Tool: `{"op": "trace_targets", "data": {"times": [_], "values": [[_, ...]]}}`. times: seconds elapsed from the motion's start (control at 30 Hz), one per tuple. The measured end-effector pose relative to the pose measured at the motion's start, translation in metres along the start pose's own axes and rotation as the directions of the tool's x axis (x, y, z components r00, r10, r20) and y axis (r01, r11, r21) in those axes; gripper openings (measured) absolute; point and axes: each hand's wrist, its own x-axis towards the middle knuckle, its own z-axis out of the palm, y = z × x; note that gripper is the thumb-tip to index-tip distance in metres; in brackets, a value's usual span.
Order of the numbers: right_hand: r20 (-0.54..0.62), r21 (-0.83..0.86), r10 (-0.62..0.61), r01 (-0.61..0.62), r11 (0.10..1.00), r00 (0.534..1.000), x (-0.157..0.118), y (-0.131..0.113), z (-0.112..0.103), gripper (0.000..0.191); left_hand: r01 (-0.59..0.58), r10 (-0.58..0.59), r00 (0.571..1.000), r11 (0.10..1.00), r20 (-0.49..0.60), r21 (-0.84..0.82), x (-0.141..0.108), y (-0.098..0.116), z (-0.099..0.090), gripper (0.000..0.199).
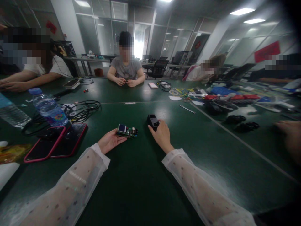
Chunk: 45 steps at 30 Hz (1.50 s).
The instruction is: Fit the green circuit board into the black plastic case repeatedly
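A green circuit board [128, 133] with a small dark screen at one end rests in my left hand [110, 140], its thumb at the board's left end and the fingers beneath. To the right, my right hand [162, 134] has its thumb and fingers around a small black box-shaped case [153, 121] on the green table. Openings show on the top of the case. The board and the case are apart. Sheer white dotted sleeves cover both my forearms.
Left of me lie two red-edged phones [70, 141], a water bottle [48, 108] and coiled black cables [82, 110]. A wrench [187, 109] lies beyond my right hand. Tools and cables crowd the right side. A person [127, 67] sits opposite; others sit left and right.
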Motion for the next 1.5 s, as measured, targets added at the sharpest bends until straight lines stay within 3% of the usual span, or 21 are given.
{"op": "trace_targets", "data": {"times": [0.33, 0.87, 1.13, 1.3, 1.5], "values": [[0.009, 0.002, -0.022, 0.022, 1.000, 1.000, -0.001, 0.000, -0.001, 0.075, 0.005, -0.005, 1.000, 1.000, 0.005, -0.009, 0.003, -0.002, -0.002, 0.038], [-0.014, 0.032, -0.021, 0.022, 0.999, 1.000, 0.001, 0.004, 0.002, 0.055, 0.003, -0.002, 0.999, 1.000, 0.034, -0.017, 0.003, -0.001, -0.004, 0.035], [-0.029, 0.217, -0.043, 0.049, 0.975, 0.999, 0.005, 0.009, 0.005, 0.048, 0.027, -0.026, 0.999, 0.999, 0.036, -0.034, 0.001, 0.000, -0.001, 0.036], [-0.065, 0.444, -0.103, 0.122, 0.888, 0.992, -0.001, -0.016, -0.004, 0.049, 0.011, -0.011, 0.999, 1.000, 0.034, -0.019, 0.004, -0.001, -0.004, 0.035], [0.022, 0.590, -0.315, 0.242, 0.770, 0.949, -0.023, -0.060, -0.016, 0.050, 0.002, -0.001, 0.995, 1.000, 0.096, -0.017, 0.010, -0.004, -0.013, 0.032]]}}
